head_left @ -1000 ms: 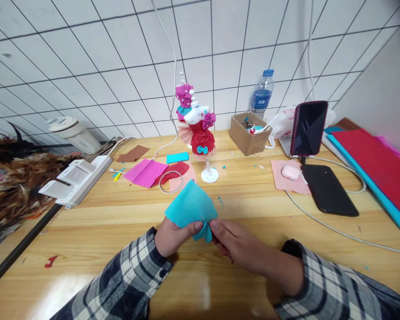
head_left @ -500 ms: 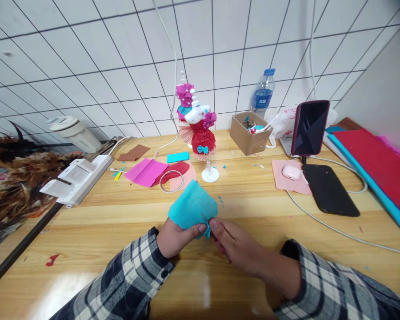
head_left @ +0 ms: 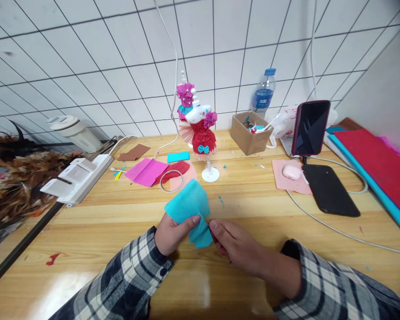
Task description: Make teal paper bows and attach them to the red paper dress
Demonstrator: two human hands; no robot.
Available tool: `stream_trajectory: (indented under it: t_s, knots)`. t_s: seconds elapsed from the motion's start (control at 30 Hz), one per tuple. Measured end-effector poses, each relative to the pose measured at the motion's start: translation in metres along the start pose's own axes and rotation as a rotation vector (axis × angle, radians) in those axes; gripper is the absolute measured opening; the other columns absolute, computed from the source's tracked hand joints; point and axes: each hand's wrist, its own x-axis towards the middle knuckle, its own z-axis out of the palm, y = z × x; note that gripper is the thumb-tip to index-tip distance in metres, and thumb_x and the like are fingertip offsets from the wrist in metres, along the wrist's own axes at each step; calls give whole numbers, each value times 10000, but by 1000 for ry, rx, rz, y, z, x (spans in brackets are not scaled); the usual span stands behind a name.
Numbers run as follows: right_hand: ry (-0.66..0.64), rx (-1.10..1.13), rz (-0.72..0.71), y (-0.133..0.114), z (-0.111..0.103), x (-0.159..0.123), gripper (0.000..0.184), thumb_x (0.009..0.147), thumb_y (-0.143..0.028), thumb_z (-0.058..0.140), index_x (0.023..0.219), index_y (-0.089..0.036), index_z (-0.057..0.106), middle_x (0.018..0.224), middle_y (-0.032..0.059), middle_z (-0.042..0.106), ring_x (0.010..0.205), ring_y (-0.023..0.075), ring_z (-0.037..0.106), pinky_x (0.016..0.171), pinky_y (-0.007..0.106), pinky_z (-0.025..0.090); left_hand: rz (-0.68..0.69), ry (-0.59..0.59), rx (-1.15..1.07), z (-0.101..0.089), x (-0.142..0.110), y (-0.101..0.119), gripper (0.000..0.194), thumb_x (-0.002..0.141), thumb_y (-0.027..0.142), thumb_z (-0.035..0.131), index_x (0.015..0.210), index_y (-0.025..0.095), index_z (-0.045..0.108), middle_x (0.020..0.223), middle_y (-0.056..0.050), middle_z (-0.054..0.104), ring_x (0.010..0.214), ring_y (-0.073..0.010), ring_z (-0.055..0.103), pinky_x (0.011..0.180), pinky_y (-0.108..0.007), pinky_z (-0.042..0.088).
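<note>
My left hand (head_left: 171,231) is closed on a piece of turquoise crepe paper (head_left: 189,200), with the thumb pressed on top and the fingers hidden behind it. The paper's lower right part hangs past the thumb. At its right edge my right hand (head_left: 233,242) is closed, thumb and fingers pinched round a thin, dark pointed tool (head_left: 207,222). Most of that tool is hidden in the fist, so its kind does not show. Beyond the paper a small dress stand (head_left: 210,174) carries a red paper dress (head_left: 204,140) with a turquoise bow.
Magenta paper (head_left: 146,172), red paper and a white cable loop (head_left: 161,184) lie behind my left hand. A cardboard box (head_left: 248,138), a bottle (head_left: 263,95), a propped phone (head_left: 310,129) and a black power bank (head_left: 331,191) stand or lie right. A power strip (head_left: 86,180) sits left.
My left hand has shifted slightly left with the turquoise paper. The paper's lower part, bunched between the hands before, now hangs spread out below the thumb. My right hand has hardly moved.
</note>
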Motion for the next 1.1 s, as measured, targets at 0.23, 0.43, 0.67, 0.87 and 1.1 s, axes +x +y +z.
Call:
stream_trajectory:
  t_s: [0.23,0.43,0.67,0.87,1.1]
  knots:
    - [5,46,8,6,1,1,540,930,-651,209,692,-211,412,559,-36,407,519,112,384,492,250,304,28,-113,141,5,0,12,295,776,401,700,880,133,633,782,-66,694,709,-195,627,702,-330,533]
    - [20,30,2,6,5,1,542,928,-656,200,714,-208,420,593,-30,422,533,111,398,504,249,329,87,-165,174,8,1,13,289,793,367,686,975,143,667,1032,-109,721,889,-243,666,838,-369,533]
    - [65,-5,-44,0,9,1,535,938,-637,183,762,-206,447,638,-17,453,592,123,444,554,249,384,111,-149,173,9,1,12,347,798,344,686,1073,136,651,1088,-110,717,960,-249,666,892,-370,524]
    - [108,-77,-102,-3,5,2,520,955,-603,181,740,-208,442,668,0,473,648,137,472,567,252,383,90,-113,-82,8,1,8,450,803,417,674,1146,129,626,1122,-130,697,981,-274,660,879,-387,525]
    - [89,-64,-111,2,6,1,490,973,-563,184,711,-215,409,631,-16,447,608,127,443,555,252,366,81,-6,-149,9,4,6,332,796,252,704,1106,154,633,1113,-96,710,994,-243,665,951,-382,488]
